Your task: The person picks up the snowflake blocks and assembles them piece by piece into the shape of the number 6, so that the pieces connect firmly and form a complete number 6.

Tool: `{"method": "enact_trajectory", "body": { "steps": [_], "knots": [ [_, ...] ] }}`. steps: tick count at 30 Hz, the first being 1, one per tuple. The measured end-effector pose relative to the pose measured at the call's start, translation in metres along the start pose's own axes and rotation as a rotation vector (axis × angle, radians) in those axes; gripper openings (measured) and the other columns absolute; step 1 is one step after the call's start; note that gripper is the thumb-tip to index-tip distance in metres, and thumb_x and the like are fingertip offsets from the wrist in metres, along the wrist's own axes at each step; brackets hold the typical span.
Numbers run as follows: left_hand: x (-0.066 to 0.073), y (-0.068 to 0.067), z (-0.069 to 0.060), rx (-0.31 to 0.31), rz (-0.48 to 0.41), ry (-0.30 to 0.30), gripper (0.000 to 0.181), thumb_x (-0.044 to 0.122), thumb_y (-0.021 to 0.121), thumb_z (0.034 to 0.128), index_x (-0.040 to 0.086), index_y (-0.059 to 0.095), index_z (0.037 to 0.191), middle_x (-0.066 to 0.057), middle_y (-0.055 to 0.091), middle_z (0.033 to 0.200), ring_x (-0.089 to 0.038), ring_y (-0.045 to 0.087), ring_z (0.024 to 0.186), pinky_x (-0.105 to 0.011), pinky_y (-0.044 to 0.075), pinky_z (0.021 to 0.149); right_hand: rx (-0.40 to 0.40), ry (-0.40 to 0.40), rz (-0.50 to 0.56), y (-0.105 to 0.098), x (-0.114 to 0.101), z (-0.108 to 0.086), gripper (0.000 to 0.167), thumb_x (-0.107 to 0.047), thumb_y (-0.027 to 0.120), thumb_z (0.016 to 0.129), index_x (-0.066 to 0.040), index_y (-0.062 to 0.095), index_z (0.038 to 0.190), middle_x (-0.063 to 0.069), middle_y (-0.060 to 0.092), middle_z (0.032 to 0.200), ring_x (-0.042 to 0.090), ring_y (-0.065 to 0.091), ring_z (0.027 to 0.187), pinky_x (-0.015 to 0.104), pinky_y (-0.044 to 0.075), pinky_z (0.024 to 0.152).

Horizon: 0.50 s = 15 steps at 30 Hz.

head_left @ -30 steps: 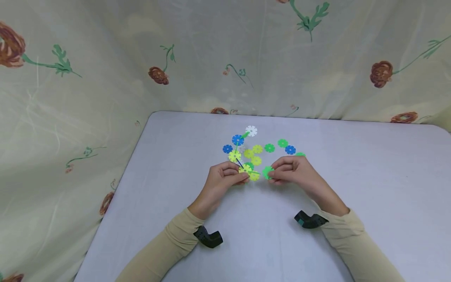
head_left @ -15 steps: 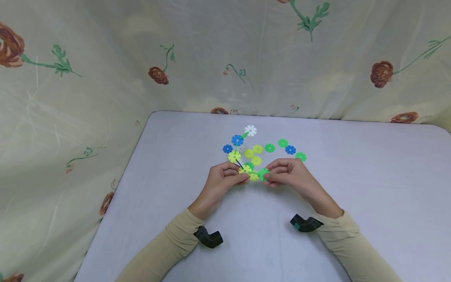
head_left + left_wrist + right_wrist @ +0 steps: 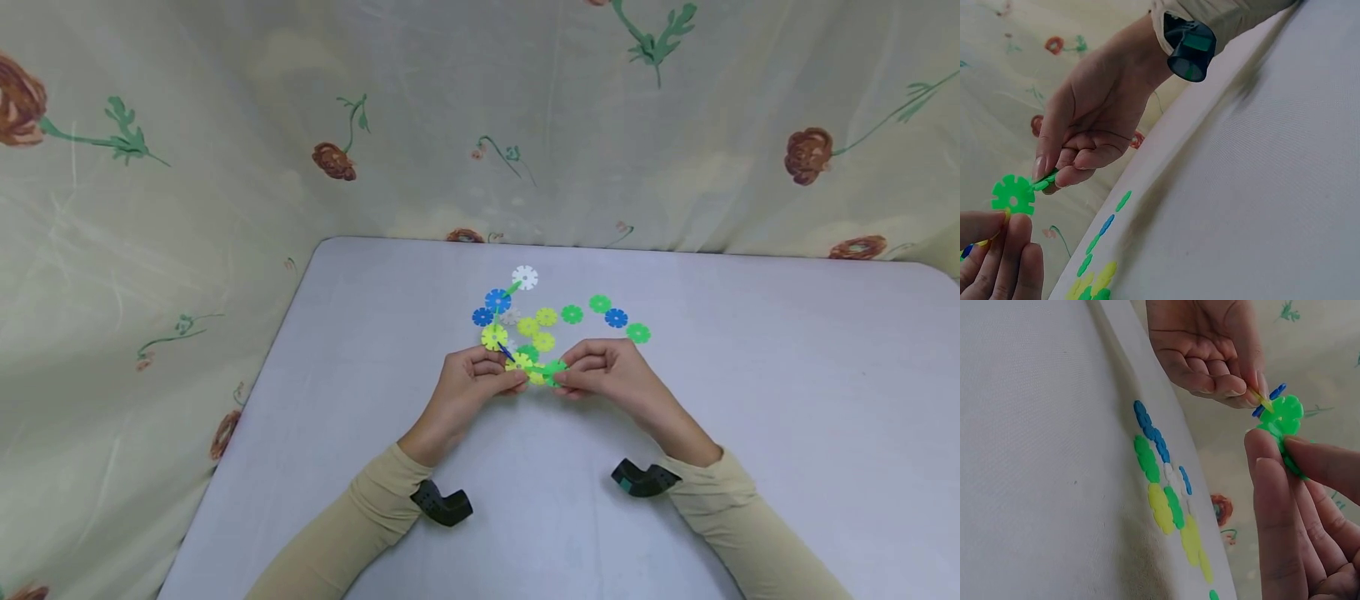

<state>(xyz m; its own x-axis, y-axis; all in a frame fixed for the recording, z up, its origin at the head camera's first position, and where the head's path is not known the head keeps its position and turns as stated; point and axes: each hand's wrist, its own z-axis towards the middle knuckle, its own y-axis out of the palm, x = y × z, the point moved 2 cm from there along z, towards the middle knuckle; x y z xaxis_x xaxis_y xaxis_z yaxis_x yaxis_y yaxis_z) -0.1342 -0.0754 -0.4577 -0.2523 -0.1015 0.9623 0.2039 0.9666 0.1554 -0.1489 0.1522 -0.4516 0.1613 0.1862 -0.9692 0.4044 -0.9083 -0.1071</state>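
Observation:
My left hand (image 3: pixel 471 392) pinches the near end of a chain of slotted discs, at a yellow disc (image 3: pixel 517 365). From there the chain runs up through another yellow disc (image 3: pixel 494 337) and a blue one (image 3: pixel 498 300) to a white disc (image 3: pixel 525 277). Between thumb and fingers my right hand (image 3: pixel 618 383) pinches a green disc (image 3: pixel 555 372), which touches a green disc of the chain. In the left wrist view that chain disc (image 3: pixel 1014 195) stands face-on between both hands; the right wrist view shows the green discs (image 3: pixel 1286 414) meeting at an angle.
Loose discs lie on the white table (image 3: pixel 787 375) beyond the hands: yellow ones (image 3: pixel 546 317), green ones (image 3: pixel 638 333), a blue one (image 3: pixel 617 317) at the right and another (image 3: pixel 482 317) at the left. A flowered curtain (image 3: pixel 435 108) hangs behind the table's far edge.
My right hand has moved left with its green disc, up against the chain. The chain's upper part has shifted slightly left, while my left hand has hardly moved.

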Motion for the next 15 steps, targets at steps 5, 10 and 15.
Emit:
{"method": "enact_trajectory", "body": {
  "steps": [5,10,15],
  "knots": [
    [-0.0001,-0.001,0.0008,-0.024,-0.008,0.003,0.019,0.003,0.077,0.0897,-0.002,0.064,0.102,0.0,0.072,0.081,-0.011,0.075,0.079,-0.029,0.065,0.083,-0.029,0.016,-0.006,-0.0017,0.0026,-0.0003,0.029,-0.012,0.076,0.093,0.008,0.064,0.11,0.002,0.079,0.083,0.019,0.079,0.084,0.031,0.066,0.079],
    [0.0012,-0.0014,0.0008,-0.04,0.001,0.008,0.017,0.004,0.076,0.0908,-0.001,0.065,0.103,-0.001,0.072,0.085,-0.011,0.074,0.081,-0.029,0.065,0.084,-0.083,0.008,-0.032,-0.0019,0.0032,-0.0008,0.027,-0.015,0.077,0.093,0.005,0.065,0.107,0.006,0.077,0.085,0.019,0.078,0.087,0.033,0.066,0.079],
    [0.0018,-0.0019,0.0012,-0.037,-0.002,0.007,0.016,0.006,0.076,0.0912,0.001,0.066,0.102,-0.001,0.072,0.085,-0.013,0.074,0.082,-0.03,0.065,0.085,-0.079,0.014,-0.026,-0.0007,0.0028,-0.0006,0.027,-0.016,0.077,0.093,0.004,0.065,0.107,0.002,0.077,0.085,0.019,0.078,0.086,0.034,0.066,0.078]
  ]
}}
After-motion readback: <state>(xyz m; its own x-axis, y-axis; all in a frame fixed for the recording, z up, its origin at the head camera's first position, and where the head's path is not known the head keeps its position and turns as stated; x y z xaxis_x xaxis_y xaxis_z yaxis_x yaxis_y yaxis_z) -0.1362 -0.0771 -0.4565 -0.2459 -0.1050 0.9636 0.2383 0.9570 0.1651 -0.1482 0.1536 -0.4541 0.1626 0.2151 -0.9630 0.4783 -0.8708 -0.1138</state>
